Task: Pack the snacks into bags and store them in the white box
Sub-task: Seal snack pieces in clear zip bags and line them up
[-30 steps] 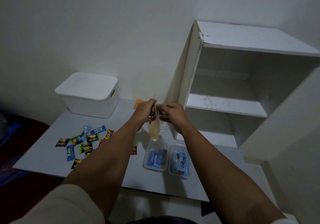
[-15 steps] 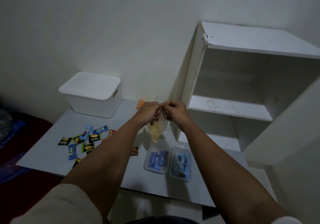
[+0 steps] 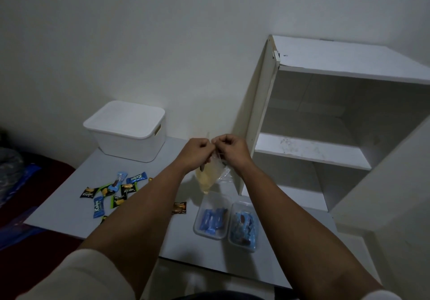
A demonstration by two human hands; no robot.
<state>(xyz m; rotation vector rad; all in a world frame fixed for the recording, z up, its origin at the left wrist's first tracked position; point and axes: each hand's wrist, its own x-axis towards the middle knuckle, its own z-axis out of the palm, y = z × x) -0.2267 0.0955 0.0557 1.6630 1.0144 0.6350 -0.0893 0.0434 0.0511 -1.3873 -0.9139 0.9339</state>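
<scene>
Table [image 3: 144, 237] unchanged; left hand [image 3: 197, 152], right hand [image 3: 232, 151] fingers still pinch clear bag [image 3: 207, 178] top, closer together.

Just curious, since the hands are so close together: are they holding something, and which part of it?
Yes. Both the left hand and right hand pinch the top edge of a small clear plastic bag that hangs below them.

You are in a plain room at home: a white wall [image 3: 139, 32], a low table [image 3: 69, 206], and an open white shelf [image 3: 325, 151] beside your fingers.
</scene>
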